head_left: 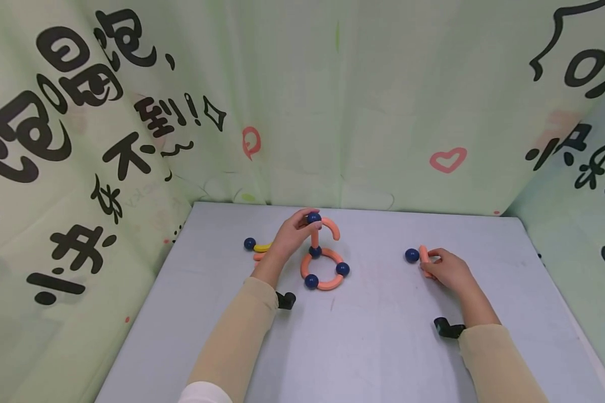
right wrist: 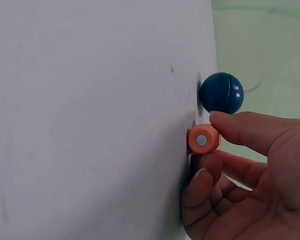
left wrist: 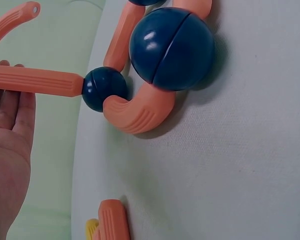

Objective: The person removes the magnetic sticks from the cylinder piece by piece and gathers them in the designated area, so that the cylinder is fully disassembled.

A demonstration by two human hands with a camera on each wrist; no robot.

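Observation:
My left hand [head_left: 291,235] grips the top blue ball [head_left: 313,218] and the upright orange stick [left wrist: 55,81] under it. A curved orange stick [head_left: 334,227] juts from that ball to the right, its far end free. Below, the upright stick meets another blue ball [left wrist: 103,89], part of a ring of curved orange sticks [head_left: 331,285] and blue balls lying on the table. Farther right, my right hand [head_left: 451,270] pinches an orange stick [right wrist: 204,139] between thumb and fingers, low over the table. A loose blue ball [head_left: 412,256] sits just beside this stick.
Left of the ring, partly behind my left hand, lie a blue ball [head_left: 250,244], a yellow stick [head_left: 262,247] and orange sticks [left wrist: 114,220]. A printed curtain [head_left: 363,112] surrounds the back and sides of the pale table [head_left: 363,347].

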